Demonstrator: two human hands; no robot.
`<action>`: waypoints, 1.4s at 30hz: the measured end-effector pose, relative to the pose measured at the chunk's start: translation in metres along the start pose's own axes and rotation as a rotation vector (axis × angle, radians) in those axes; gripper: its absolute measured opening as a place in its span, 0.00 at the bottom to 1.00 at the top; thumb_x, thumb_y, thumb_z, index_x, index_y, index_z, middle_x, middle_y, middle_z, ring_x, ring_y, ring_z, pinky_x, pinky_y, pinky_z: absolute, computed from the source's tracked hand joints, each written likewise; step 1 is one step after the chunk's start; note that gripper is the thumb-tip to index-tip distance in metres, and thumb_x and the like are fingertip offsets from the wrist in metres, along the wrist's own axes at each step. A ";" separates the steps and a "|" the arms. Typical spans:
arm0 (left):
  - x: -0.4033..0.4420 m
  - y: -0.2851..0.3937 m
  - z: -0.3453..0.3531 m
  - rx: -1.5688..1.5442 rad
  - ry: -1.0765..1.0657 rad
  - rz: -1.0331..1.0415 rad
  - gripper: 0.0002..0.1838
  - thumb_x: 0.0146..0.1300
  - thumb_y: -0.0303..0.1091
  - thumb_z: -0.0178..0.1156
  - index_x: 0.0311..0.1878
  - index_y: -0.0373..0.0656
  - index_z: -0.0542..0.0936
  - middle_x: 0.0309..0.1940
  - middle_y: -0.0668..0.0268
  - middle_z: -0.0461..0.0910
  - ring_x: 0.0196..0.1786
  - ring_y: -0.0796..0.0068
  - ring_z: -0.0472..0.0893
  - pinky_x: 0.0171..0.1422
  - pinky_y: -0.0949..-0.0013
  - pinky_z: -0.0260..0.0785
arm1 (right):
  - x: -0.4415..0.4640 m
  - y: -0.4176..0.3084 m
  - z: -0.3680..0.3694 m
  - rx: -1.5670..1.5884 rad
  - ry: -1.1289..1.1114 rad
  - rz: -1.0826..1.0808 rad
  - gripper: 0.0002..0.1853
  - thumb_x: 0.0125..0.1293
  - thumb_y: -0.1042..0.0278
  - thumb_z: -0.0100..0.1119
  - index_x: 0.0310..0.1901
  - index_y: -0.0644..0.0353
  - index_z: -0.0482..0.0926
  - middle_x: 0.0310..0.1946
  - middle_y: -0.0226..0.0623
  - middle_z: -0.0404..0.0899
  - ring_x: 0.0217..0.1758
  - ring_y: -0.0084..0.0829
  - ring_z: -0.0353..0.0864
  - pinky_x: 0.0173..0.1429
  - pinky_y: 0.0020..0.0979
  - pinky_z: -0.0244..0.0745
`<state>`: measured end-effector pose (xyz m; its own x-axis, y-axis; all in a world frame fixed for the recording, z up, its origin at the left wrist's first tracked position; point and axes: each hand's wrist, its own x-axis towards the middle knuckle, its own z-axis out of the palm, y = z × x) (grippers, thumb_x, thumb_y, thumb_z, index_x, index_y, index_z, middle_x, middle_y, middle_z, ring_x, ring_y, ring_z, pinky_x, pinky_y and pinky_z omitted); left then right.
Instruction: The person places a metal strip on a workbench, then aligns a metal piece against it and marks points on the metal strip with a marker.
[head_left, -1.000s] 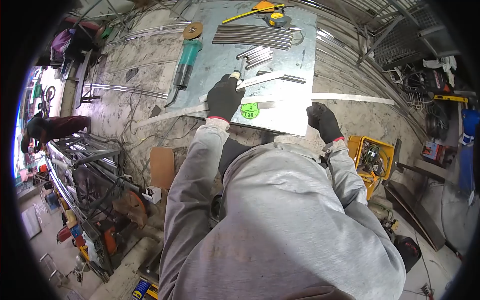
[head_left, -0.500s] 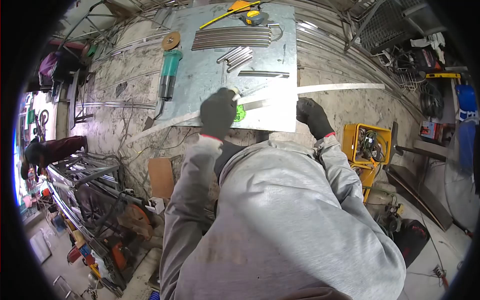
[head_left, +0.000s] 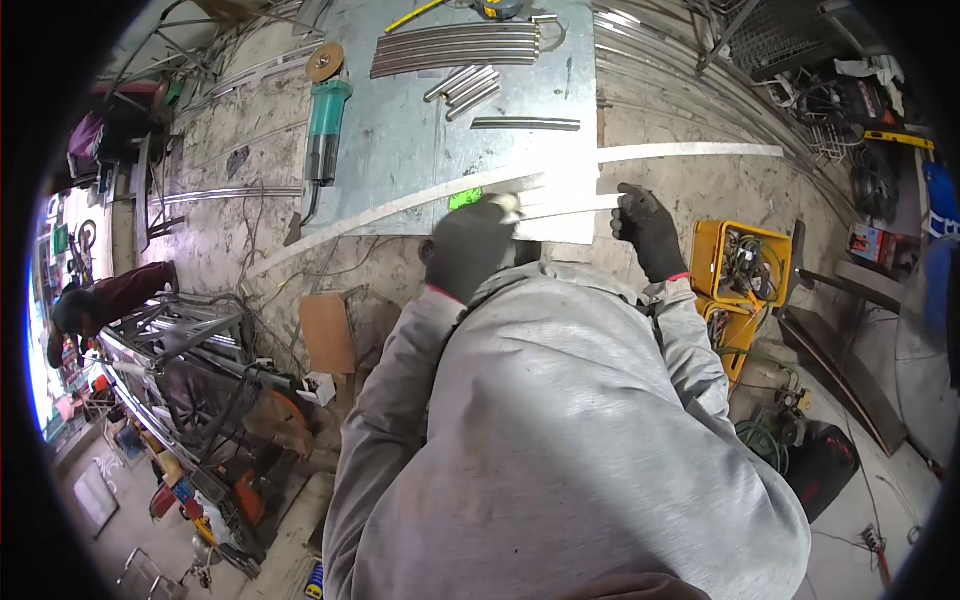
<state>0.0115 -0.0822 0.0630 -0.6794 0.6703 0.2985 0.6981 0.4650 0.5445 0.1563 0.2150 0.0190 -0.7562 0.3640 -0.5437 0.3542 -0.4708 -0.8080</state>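
My right hand, in a black glove, pinches the right end of a short metal bar at the table's near edge. My left hand, gloved too, is closed at the bar's other end around a small whitish object, too blurred to name. A long pale metal strip lies across the metal-topped table, beyond both hands, overhanging both sides. A green sticker shows beside my left hand. Farther back lie thin dark bars, short tubes and a row of longer tubes.
A green angle grinder lies on the table's left edge. The tape measure is at the back. Yellow crates stand on the floor at right. Another person bends over at far left, near metal frames and scrap.
My right hand has risen from the table edge and now grips the short bar's end. My left hand has moved right and nearer my body. The view has shifted, so the table sits higher.
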 end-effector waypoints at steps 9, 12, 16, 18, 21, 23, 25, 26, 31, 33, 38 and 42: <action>-0.071 -0.068 -0.046 0.126 0.033 -0.532 0.13 0.70 0.38 0.72 0.55 0.47 0.93 0.44 0.53 0.93 0.45 0.49 0.92 0.48 0.52 0.83 | 0.000 0.010 -0.017 0.032 0.005 -0.072 0.35 0.87 0.55 0.64 0.84 0.64 0.66 0.49 0.34 0.79 0.48 0.30 0.82 0.53 0.34 0.83; -0.065 -0.048 -0.038 0.073 0.057 -0.438 0.14 0.68 0.37 0.73 0.55 0.47 0.93 0.45 0.53 0.92 0.46 0.49 0.92 0.50 0.51 0.83 | 0.001 0.008 -0.019 0.240 -0.068 -0.002 0.35 0.87 0.55 0.65 0.84 0.64 0.67 0.48 0.33 0.78 0.49 0.30 0.82 0.54 0.35 0.83; -0.058 -0.033 -0.025 0.138 0.075 -0.341 0.18 0.64 0.34 0.76 0.58 0.47 0.92 0.44 0.55 0.91 0.46 0.51 0.91 0.50 0.50 0.83 | 0.004 0.010 -0.017 0.263 -0.078 -0.008 0.34 0.87 0.57 0.66 0.84 0.62 0.67 0.48 0.32 0.77 0.49 0.30 0.82 0.56 0.35 0.83; -0.061 -0.033 -0.020 0.313 -0.077 -0.321 0.24 0.61 0.33 0.78 0.62 0.47 0.89 0.42 0.57 0.88 0.43 0.52 0.90 0.47 0.49 0.81 | 0.004 0.010 -0.017 0.146 -0.117 -0.088 0.30 0.87 0.61 0.64 0.83 0.60 0.69 0.47 0.30 0.78 0.49 0.29 0.82 0.56 0.34 0.83; -0.065 -0.042 -0.015 0.269 -0.015 -0.271 0.21 0.62 0.30 0.73 0.60 0.46 0.90 0.41 0.56 0.88 0.40 0.49 0.89 0.44 0.49 0.79 | 0.002 0.007 -0.023 0.153 -0.126 -0.059 0.28 0.83 0.68 0.64 0.79 0.62 0.72 0.45 0.30 0.77 0.46 0.29 0.83 0.54 0.35 0.85; -0.066 -0.040 -0.015 0.248 0.017 -0.266 0.20 0.62 0.29 0.71 0.59 0.46 0.90 0.40 0.56 0.88 0.40 0.48 0.89 0.43 0.49 0.79 | 0.003 0.003 -0.031 0.133 -0.168 -0.048 0.27 0.82 0.69 0.65 0.78 0.61 0.73 0.44 0.29 0.77 0.46 0.29 0.83 0.53 0.34 0.85; -0.065 -0.038 -0.017 0.242 0.031 -0.276 0.20 0.62 0.30 0.71 0.59 0.46 0.90 0.40 0.56 0.88 0.40 0.48 0.89 0.44 0.49 0.79 | 0.003 0.003 -0.034 0.114 -0.206 -0.036 0.26 0.81 0.69 0.66 0.76 0.61 0.74 0.43 0.28 0.77 0.45 0.28 0.82 0.53 0.33 0.84; -0.064 -0.038 -0.018 0.218 0.018 -0.293 0.21 0.63 0.31 0.72 0.60 0.46 0.90 0.42 0.55 0.89 0.42 0.48 0.90 0.46 0.49 0.80 | 0.002 0.003 -0.036 0.130 -0.211 -0.042 0.26 0.80 0.69 0.66 0.75 0.61 0.74 0.42 0.28 0.77 0.44 0.28 0.82 0.53 0.32 0.84; -0.061 -0.032 -0.031 0.040 0.061 -0.473 0.24 0.64 0.33 0.74 0.64 0.44 0.90 0.49 0.51 0.92 0.50 0.46 0.92 0.56 0.49 0.83 | 0.010 0.008 -0.042 0.106 -0.260 -0.077 0.29 0.80 0.64 0.68 0.77 0.61 0.74 0.45 0.29 0.79 0.46 0.28 0.83 0.55 0.33 0.86; -0.069 -0.053 -0.024 -0.091 0.108 -0.534 0.26 0.64 0.33 0.74 0.67 0.43 0.90 0.53 0.49 0.93 0.54 0.46 0.92 0.60 0.50 0.83 | 0.006 0.005 -0.037 -0.109 -0.182 -0.146 0.36 0.81 0.57 0.69 0.83 0.62 0.70 0.51 0.32 0.81 0.50 0.29 0.85 0.61 0.35 0.87; -0.085 -0.066 -0.028 -0.035 0.102 -0.518 0.24 0.66 0.35 0.73 0.66 0.46 0.91 0.50 0.50 0.93 0.52 0.47 0.91 0.57 0.50 0.83 | 0.006 0.009 -0.036 -0.051 -0.174 -0.093 0.36 0.85 0.63 0.68 0.87 0.62 0.65 0.50 0.31 0.80 0.52 0.26 0.83 0.61 0.32 0.86; -0.073 -0.036 -0.034 0.066 0.029 -0.469 0.22 0.66 0.35 0.73 0.65 0.48 0.91 0.47 0.53 0.93 0.48 0.49 0.92 0.53 0.50 0.83 | 0.006 0.009 -0.034 -0.139 -0.206 -0.172 0.34 0.84 0.61 0.68 0.85 0.63 0.69 0.52 0.33 0.82 0.52 0.26 0.85 0.62 0.33 0.86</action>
<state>0.0286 -0.1677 0.0485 -0.9302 0.3629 0.0546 0.3264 0.7500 0.5753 0.1740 0.2404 0.0009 -0.9023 0.2516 -0.3501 0.2723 -0.2969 -0.9152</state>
